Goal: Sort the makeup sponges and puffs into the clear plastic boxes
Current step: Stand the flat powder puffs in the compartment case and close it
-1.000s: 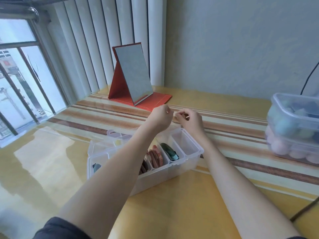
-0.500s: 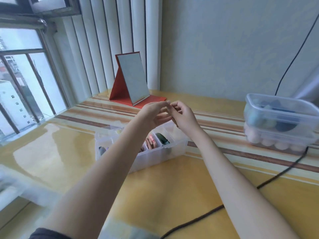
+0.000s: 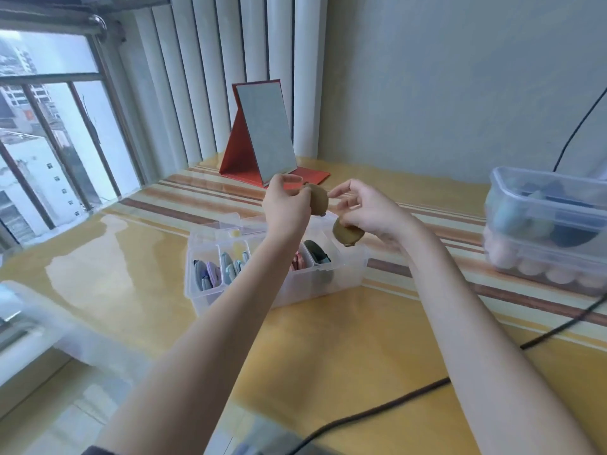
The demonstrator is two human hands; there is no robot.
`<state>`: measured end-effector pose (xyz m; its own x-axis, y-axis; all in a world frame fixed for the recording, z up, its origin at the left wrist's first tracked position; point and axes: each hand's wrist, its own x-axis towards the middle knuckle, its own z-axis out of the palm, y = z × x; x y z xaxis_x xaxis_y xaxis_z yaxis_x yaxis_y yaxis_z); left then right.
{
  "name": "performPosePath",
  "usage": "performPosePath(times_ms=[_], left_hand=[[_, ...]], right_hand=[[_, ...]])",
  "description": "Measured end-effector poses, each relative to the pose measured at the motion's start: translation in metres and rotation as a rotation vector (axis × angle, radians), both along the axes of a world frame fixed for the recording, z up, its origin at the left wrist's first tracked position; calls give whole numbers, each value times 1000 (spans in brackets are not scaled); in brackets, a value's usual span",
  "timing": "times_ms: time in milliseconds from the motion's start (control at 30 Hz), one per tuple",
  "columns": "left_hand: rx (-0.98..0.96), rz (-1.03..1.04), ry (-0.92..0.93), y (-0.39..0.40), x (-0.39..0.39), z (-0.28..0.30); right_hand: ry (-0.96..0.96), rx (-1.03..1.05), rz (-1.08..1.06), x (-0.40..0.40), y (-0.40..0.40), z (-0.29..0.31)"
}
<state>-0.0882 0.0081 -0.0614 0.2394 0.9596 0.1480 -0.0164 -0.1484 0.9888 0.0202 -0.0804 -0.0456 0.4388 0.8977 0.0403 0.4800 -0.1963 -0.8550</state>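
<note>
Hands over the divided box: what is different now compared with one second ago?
The hands have come apart: the left hand now holds one olive-brown puff and the right hand another. The divided box, mirror and sponge tub stayed where they were.

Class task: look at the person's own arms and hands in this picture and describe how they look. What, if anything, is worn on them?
Both forearms are bare from near the elbow to the fingers. The left hand and the right hand wear no gloves, and no rings, watch or bracelet show. Only a dark sleeve edge shows, at the bottom of the left arm. The right arm leaves the frame still bare.
</note>
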Motion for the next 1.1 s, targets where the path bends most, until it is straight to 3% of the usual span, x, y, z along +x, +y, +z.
performPosePath(times_ms=[133,300,367,600,867,1100], left_hand=[[92,22,69,-5,4,-1],[461,47,191,-15,0,-4],[511,8,198,-18,-1,-3],[521,-13,407,-19,0,-7],[609,-97,466,-24,3,-6],[623,-250,550,-26,6,-10]], right_hand=[[-183,-42,-8,-3,-3,5],[-486,-200,-52,-17,-6,12],[-550,-263,-87,-23,-5,12],[-338,-423,68,-22,-19,23],[-359,-563,77,-29,-19,29],[-209,-488,28,-20,-22,32]])
